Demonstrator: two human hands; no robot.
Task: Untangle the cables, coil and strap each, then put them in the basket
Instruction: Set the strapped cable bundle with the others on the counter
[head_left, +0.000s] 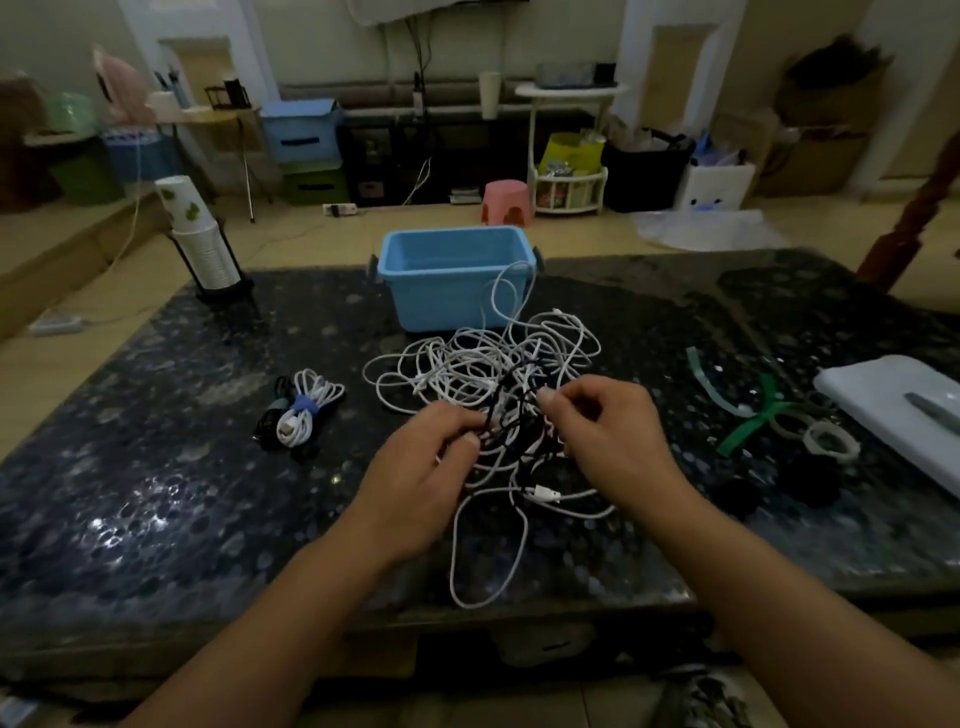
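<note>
Nearest the person, a loose white loop of the tangle (488, 395) trails toward the table's (156, 493) front edge, just below the two hands. The left hand (421, 467) pinches dark strands at the tangle's near side, fingers curled round them; the right hand (608, 431), close beside it, pinches another strand between thumb and forefinger. Which cable each holds is hard to tell, since black and white lines cross under the fingers in dim light.

Beyond the grip the heap of white cable lies unsorted, so the untangling looks barely under way for this batch. Left of the hands, well apart, lie two finished bundles (298, 410), one white with a blue strap and one dark; they are coiled and strapped but not yet stowed. Right of the hands spare straps (748, 421) wait on the table. Farthest off, past the tangle, the blue basket (457, 278) appears empty, though one white loop rises against its front wall.
</note>
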